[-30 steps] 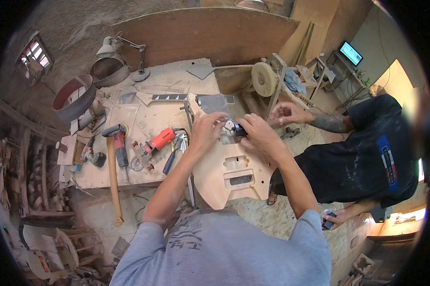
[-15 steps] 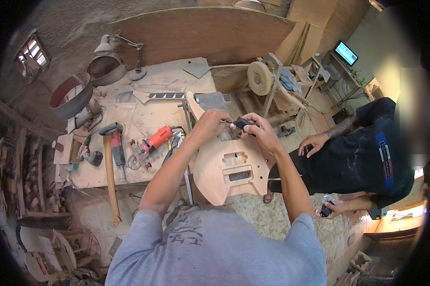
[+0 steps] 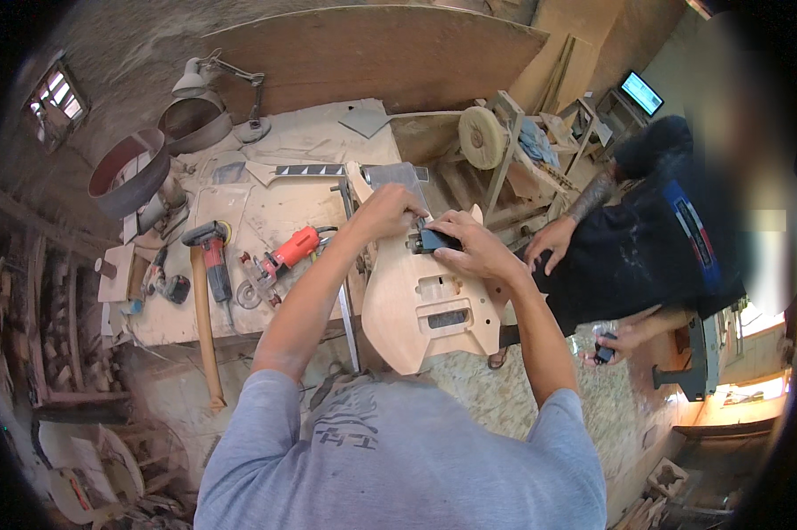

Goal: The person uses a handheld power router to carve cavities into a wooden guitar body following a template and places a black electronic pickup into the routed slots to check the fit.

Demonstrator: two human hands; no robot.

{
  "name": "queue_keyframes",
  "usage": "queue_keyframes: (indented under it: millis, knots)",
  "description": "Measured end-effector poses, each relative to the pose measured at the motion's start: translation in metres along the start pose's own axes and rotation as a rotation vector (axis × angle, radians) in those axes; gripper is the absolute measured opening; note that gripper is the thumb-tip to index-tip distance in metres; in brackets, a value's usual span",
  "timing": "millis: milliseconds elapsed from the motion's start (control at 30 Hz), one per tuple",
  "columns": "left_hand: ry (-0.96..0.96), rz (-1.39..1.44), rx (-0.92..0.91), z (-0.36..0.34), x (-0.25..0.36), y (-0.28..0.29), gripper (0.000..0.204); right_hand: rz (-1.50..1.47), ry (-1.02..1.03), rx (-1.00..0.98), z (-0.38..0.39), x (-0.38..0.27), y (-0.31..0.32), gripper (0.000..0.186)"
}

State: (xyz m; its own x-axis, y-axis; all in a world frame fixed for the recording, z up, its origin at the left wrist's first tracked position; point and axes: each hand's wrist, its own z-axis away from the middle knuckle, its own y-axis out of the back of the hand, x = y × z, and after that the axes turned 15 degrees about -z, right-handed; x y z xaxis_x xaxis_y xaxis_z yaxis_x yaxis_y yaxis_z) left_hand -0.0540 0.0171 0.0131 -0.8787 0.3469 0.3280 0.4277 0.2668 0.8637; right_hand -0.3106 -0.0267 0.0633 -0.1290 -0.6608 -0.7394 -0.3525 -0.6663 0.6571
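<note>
Guitar body (image 3: 391,318) is seen below the left hand (image 3: 388,213) and right hand (image 3: 478,248), long way pointing forward. The black block (image 3: 436,240) is gripped sideways by the right hand; left grip cannot be told.

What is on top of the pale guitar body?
Over the upper part of the guitar body, the right hand holds a black object; the left hand is near. The surface beneath them is covered, so contact is unclear.
</note>
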Motion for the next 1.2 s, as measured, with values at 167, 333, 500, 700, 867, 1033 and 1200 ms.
queue_keyframes:
  millis: [167,333,500,700,867,1033,1200]
  knots:
    - [-0.041,0.096,0.097,0.015,-0.002,-0.004,0.024,0.058,-0.056,-0.029,-0.001,-0.013,-0.003,0.054]
    - [-0.014,0.160,-0.101,0.005,-0.006,0.008,0.023,0.092,-0.090,-0.065,0.001,-0.012,0.001,0.055]
    - [-0.015,0.140,-0.162,-0.008,0.006,0.017,0.022,0.061,-0.090,-0.030,0.006,-0.012,0.003,0.057]
    - [0.034,0.115,-0.286,-0.018,0.004,0.017,0.021,0.031,-0.078,-0.055,0.003,-0.010,0.002,0.053]
    - [0.085,0.124,-0.403,-0.029,0.000,0.020,0.023,0.062,-0.036,-0.041,-0.005,-0.007,-0.008,0.050]
    - [0.146,0.175,-0.417,-0.023,-0.003,0.023,0.026,0.066,-0.013,-0.007,-0.010,-0.007,-0.012,0.050]
    - [0.140,0.151,-0.444,-0.026,-0.005,0.023,0.026,0.085,0.000,-0.007,-0.014,-0.008,-0.015,0.049]
